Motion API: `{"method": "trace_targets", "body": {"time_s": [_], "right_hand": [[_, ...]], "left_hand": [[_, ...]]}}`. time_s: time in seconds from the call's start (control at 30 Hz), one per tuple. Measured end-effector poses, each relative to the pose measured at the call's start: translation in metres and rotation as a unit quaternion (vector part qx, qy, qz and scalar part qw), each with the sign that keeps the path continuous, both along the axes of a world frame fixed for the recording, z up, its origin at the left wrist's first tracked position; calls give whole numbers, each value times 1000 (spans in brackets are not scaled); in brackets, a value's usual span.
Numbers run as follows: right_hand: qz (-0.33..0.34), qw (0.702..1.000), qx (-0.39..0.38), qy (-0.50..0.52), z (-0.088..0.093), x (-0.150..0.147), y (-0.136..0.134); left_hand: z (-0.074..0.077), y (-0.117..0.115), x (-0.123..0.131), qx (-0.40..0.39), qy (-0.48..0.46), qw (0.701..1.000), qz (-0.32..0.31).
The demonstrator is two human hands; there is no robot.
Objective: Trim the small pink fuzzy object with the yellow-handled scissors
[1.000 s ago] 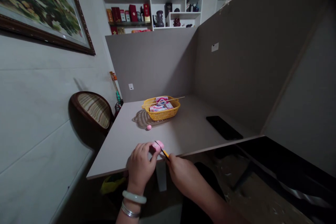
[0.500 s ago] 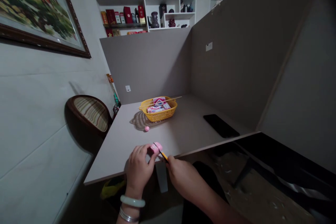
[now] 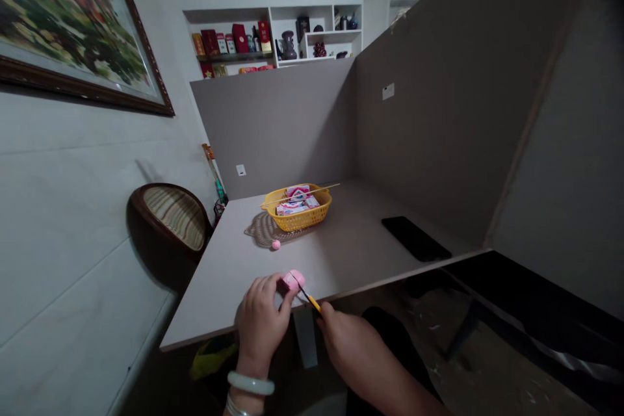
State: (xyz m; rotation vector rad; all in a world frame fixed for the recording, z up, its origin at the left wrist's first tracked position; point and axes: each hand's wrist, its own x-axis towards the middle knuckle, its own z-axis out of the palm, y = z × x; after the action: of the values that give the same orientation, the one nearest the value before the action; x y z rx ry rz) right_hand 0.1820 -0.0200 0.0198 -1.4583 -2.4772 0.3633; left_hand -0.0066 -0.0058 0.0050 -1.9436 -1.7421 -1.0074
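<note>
A soft-looking pink block (image 3: 292,281) sits tilted — touching the thin dark blade of a yellow-handled knife (image 3: 312,301).

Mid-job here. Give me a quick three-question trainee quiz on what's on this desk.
1. Which hand holds the slim yellow-handled tool against the rounded pink lump?
2. True or false: the small round pink ball lies inside the yellow plastic basket.
3. What flat thing lies partly under that basket?

Key:
1. The right hand.
2. False.
3. A round woven tan mat.
</note>
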Motion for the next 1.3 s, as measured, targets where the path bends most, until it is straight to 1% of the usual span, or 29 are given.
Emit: {"method": "trace_targets", "body": {"time_s": [0.07, 0.13, 0.27, 0.37, 0.47, 0.57, 0.63, 0.8, 1.0, 1.2, 1.3], "right_hand": [[-2, 1000, -16, -2, -2, 5, -4], [-2, 1000, -16, -1, -1, 6, -5], [7, 1000, 15, 0, 5, -1, 5], [19, 1000, 13, 17, 3, 0, 10], [21, 999, -5, 32, -2, 10, 4], [21, 999, -15, 19, -3, 16, -3], [15, 1000, -10, 11, 0, 12, -3], [5, 1000, -3, 17, 9, -3, 7], [8, 1000, -12, 18, 1, 10, -2], [14, 1000, -8, 20, 12, -1, 10], [21, 999, -9, 24, 10, 1, 9]], "left_hand": [[-1, 1, -1, -4, 1, 1000, -5], [-1, 1, -1, -6, 3, 1000, -7], [2, 0, -1, -10, 3, 1000, -7], [3, -1, 0, -10, 1, 1000, -13], [1, -2, -1, -10, 2, 1000, -17], [1, -2, -1, -8, 6, 1000, -9], [2, -2, 0, -2, 10, 1000, -8], [4, -1, -1, -3, 12, 1000, -22], [2, -1, -1, 2, 15, 1000, -14], [4, -1, -1, -21, 10, 1000, -10], [3, -2, -1, -21, 10, 1000, -6]]}}
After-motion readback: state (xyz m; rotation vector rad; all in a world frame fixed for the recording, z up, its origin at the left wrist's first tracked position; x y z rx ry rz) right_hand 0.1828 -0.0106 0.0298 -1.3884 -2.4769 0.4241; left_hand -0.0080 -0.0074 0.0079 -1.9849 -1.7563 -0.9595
